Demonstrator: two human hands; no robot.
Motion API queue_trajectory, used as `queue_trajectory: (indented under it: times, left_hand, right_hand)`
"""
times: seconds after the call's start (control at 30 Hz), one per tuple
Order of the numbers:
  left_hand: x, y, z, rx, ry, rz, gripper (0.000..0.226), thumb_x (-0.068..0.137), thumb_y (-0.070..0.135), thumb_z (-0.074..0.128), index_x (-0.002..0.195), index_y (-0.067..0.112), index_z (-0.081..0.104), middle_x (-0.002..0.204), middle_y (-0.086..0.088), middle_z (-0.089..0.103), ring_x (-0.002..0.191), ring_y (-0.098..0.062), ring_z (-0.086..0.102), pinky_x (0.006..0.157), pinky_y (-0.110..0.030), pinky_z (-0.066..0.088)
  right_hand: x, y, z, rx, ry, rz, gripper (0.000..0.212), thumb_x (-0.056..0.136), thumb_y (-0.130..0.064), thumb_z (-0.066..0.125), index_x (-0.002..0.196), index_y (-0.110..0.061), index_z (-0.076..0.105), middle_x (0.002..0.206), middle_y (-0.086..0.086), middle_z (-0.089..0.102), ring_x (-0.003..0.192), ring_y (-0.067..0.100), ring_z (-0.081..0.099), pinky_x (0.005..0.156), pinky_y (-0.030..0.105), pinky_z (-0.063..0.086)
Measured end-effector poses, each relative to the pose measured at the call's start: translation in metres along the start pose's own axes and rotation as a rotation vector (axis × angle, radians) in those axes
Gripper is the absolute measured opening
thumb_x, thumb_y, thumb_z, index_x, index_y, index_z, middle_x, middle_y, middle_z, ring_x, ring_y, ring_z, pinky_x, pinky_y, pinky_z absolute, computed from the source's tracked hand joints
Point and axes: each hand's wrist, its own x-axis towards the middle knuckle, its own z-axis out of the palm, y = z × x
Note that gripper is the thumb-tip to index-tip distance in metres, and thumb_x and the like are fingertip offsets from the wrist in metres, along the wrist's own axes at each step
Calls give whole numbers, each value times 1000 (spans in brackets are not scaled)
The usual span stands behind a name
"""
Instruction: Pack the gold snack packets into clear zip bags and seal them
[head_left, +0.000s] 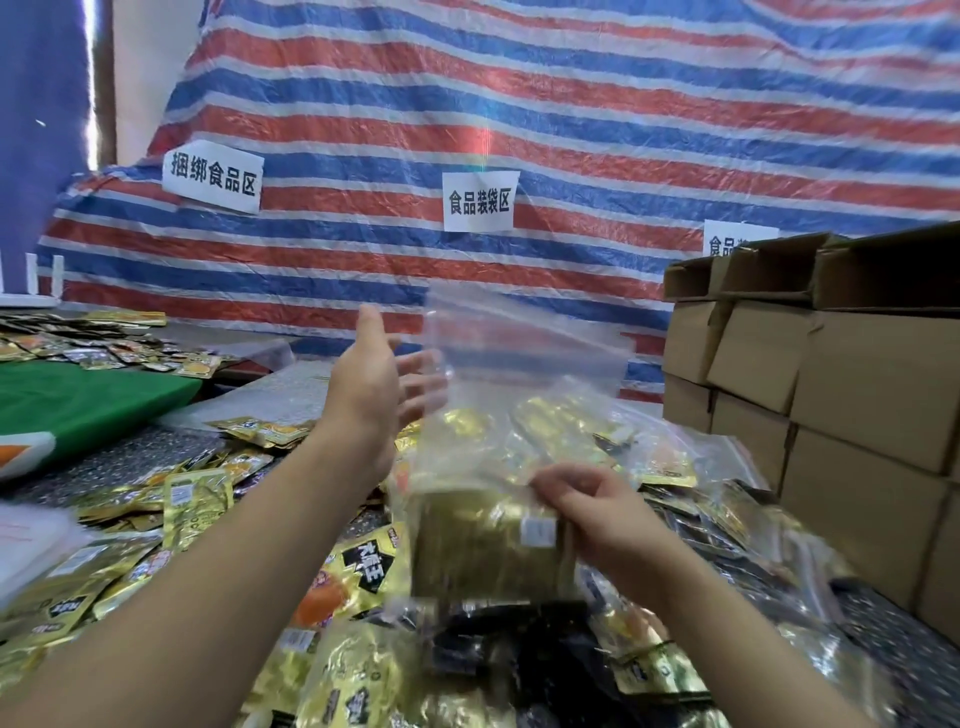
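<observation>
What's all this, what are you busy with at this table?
A person is packing gold snack packets into a clear zip bag. The right hand grips a stack of packets sitting in the bottom of the bag, while the left hand, fingers spread, is up by the bag's open top. The bag isn't sealed yet. Many loose packets lie on the table, with cardboard boxes stacked on the right.

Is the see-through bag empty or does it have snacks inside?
It has snacks inside. A stack of gold packets fills the clear zip bag's bottom, gripped by the right hand. The top half is empty.

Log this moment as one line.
left hand: open beside bag top | right hand: grips gold packets through clear zip bag | bag unsealed
</observation>
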Motion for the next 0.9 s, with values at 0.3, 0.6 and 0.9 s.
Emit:
queue_trajectory:
  times: [0.3, 0.6, 0.9]
  left_hand:
    - [-13, -54, -68, 357, 27, -114, 30, 105, 39, 35, 115, 16, 52, 104, -8, 69, 62, -20, 72, 49, -27, 53]
    - [-31, -79, -80, 566, -37, -88, 27, 103, 28, 44, 95, 14, 66, 84, -5, 72, 56, -15, 66, 51, -26, 50]
    - [-37, -81, -82, 573, -32, -61, 31, 103, 23, 46, 88, 9, 69, 75, -9, 70, 49, -13, 62, 45, -23, 47]
  right_hand:
    - [79, -4, -119, -50, 818, 136, 31, 91, -35, 68, 87, -5, 64, 84, 18, 65, 64, 28, 59, 61, 40, 53]
    - [81, 16, -126, -945, 951, 215, 43, 89, -38, 65, 109, -2, 54, 112, 24, 63, 101, 42, 61, 71, 40, 41]
    - [47, 8, -108, -888, 823, 21, 42, 100, -31, 40, 69, -7, 55, 73, 13, 59, 65, 26, 52, 57, 33, 38]
